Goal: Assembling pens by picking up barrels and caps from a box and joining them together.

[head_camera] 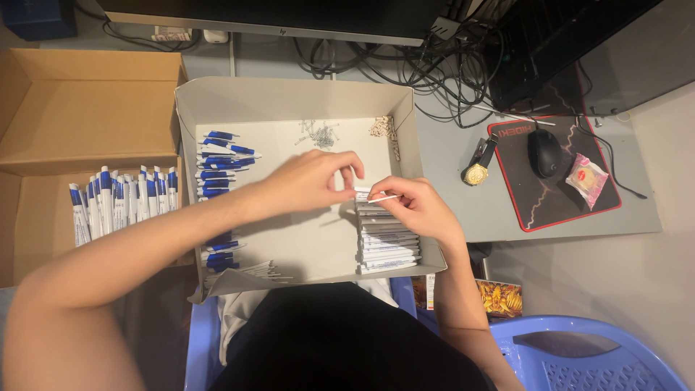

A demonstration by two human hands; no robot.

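I see both hands meeting over the middle of the shallow grey tray (190, 101), which sits on the lap against the near edge of the table (463, 210). My left hand (308, 181) has its grip pressed together, thumb and forefinger pinching a small part that I cannot make out. My right hand (413, 206) pinches a thin white refill (384, 197), held nearly level with its tip pointing toward the left fingers. Just under the right hand a row of white pen barrels (387, 242) runs along the tray's right wall toward its near right corner. Blue pen caps (217, 166) line the left wall, a small heap of springs (318, 134) lies near the far wall, and little tan tips (381, 127) sit in the far right corner. Finished blue-and-white pens (119, 203) stand packed in the brown carton (79, 108) at the left edge.

To do this well, I judge the two pieces should be kept in line, close over the tray so a dropped part lands inside, with the pinch light enough that the thin refill does not bend
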